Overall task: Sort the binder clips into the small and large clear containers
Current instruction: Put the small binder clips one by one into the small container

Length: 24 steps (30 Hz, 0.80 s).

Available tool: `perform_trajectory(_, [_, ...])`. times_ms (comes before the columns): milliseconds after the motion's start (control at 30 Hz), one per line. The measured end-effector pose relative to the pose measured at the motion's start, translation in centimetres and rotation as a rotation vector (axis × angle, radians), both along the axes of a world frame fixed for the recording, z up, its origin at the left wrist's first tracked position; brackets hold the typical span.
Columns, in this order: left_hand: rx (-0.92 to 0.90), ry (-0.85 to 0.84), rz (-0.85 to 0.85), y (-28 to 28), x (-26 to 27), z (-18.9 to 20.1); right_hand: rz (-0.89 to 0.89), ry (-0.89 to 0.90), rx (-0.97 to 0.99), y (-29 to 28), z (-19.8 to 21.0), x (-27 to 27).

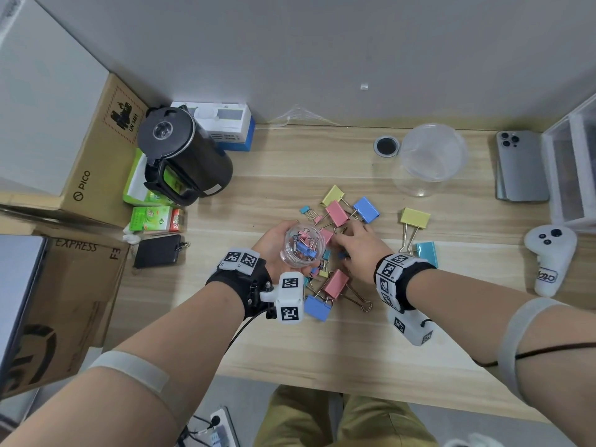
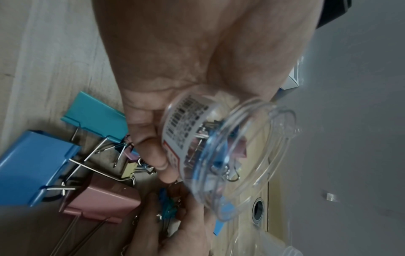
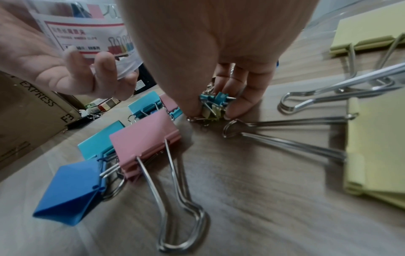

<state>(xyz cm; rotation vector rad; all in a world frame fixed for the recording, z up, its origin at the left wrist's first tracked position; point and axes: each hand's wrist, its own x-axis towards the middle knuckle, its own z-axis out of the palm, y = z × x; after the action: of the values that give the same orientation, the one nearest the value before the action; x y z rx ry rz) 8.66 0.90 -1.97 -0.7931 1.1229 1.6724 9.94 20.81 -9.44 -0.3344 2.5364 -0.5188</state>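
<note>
The small binder clips (image 3: 213, 105), teal and yellow painted steel with wire loops, lay bunched on the wooden desk (image 1: 290, 343), pinched between thumb and fingers of the right hand (image 1: 353, 250). Just to its left, the left hand (image 1: 277, 250) gripped the small clear jar (image 1: 301, 248), mouth tilted toward the bunch. The large clear container (image 1: 429, 159) stood well apart, empty.

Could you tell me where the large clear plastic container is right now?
In the head view, the large clear plastic container stands on the wooden desk at the far right, between the round desk grommet and the grey smartphone.
</note>
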Motion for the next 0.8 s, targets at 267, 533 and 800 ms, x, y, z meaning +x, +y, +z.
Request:
perform_trajectory(267, [-0.011, -0.015, 0.005, 0.3, -0.1, 0.0, -0.05, -0.031, -0.123, 0.4, 0.3, 0.0])
perform_trajectory(533, [0.038, -0.01, -0.016, 0.6, -0.3, 0.0, -0.144, -0.024, -0.188, 1.1, 0.4, -0.2])
perform_trajectory(800, [-0.003, -0.032, -0.002, 0.6, -0.1, -0.1, -0.283, -0.038, -0.284, 1.8, 0.9, -0.8])
